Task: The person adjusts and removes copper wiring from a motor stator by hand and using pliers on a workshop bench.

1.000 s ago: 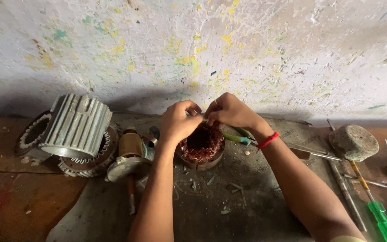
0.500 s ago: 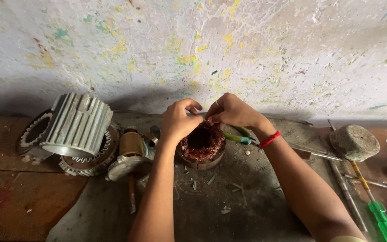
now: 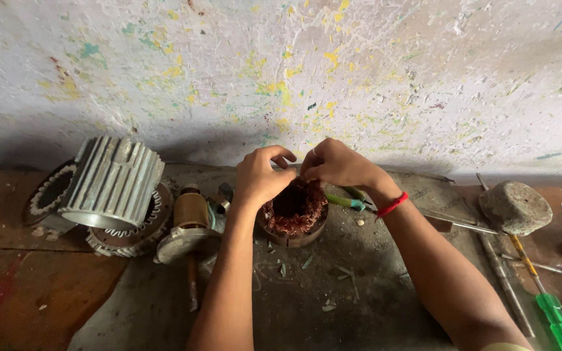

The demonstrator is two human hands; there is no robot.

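Two hands work above a round copper-wound motor stator at the dark mat's centre: left hand and right hand pinch fingertips narrowly together over its top; gentle, steady tugging suits fine wire, though what they grip is too small to tell.

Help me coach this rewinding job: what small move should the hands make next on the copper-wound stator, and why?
Probably a short upward pull. Both hands, left hand and right hand, pinch together just above the top rim of the copper-wound stator, which sits flat on the bench, so whatever they grip looks ready to be drawn clear.
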